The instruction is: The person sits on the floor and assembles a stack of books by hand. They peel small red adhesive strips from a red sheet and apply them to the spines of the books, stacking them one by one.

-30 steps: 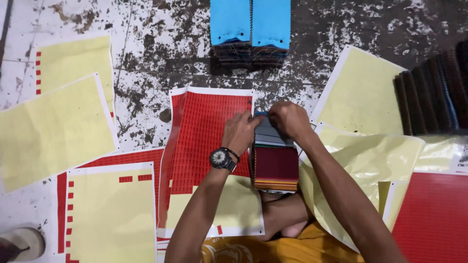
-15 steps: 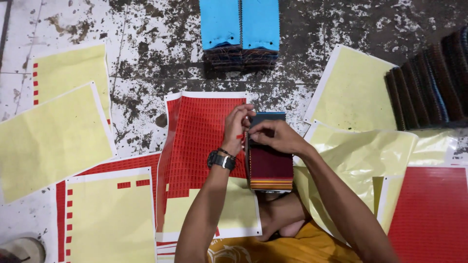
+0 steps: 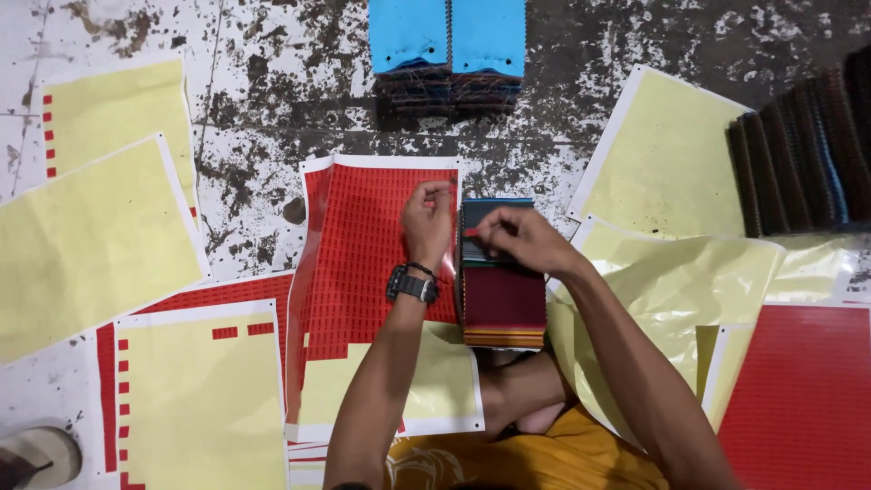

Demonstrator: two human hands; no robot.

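Change vs a second ago: both hands were bunched on the far end of the swatch stack (image 3: 504, 304); now the left hand (image 3: 428, 222) has gone off it to the red label sheet (image 3: 363, 263) lying touching the stack's left side. Right hand (image 3: 524, 238) stays at the stack's far end. Stack itself has not shifted. View is a bit closer and lower, otherwise same layout

Reading: looks like one label is going down while the other hand goes for the sheet, so the labelling work is mid-cycle, not finished

Grip: right thumb and forefinger are closed together on a small red label (image 3: 470, 232), held over the dark top strip of the stack. Left fingers are curled at the sheet's far edge, tips touching it; cannot tell if they pinch anything

Stack look: narrow block of fabric swatches on the floor, right in front of the person's folded legs. Top swatch is maroon, far end dark with a teal edge showing, near end shows thin striped layer edges in orange and brown. Edges neat, lying flat

Around the stack: black wristwatch (image 3: 413, 286) on the left wrist just left of it, blue-topped swatch piles (image 3: 446, 36) well beyond it, row of dark swatches (image 3: 803, 154) far right, peeled yellow backing sheets (image 3: 91, 245) well left and more on the right, stained floor (image 3: 272, 100) under all
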